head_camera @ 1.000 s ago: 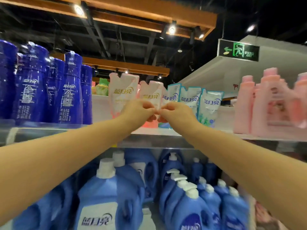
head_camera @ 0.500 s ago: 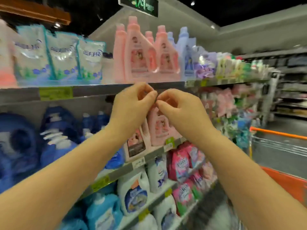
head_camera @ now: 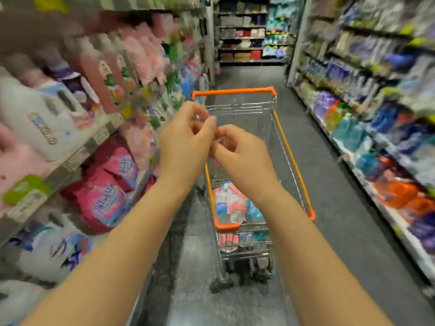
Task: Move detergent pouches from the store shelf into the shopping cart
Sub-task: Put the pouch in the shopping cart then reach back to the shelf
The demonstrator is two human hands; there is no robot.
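left hand (head_camera: 186, 142) and right hand (head_camera: 242, 161) hover above the shopping cart (head_camera: 233, 91), fingers curled, fingertips meeting, gripping nothing visible. detergent pouches (head_camera: 229, 203) lie at the cart's near end.

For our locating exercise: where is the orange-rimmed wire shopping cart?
The orange-rimmed wire shopping cart stands centre of the head view, in the aisle beyond the left hand and right hand, pink-and-blue detergent pouches lying inside.
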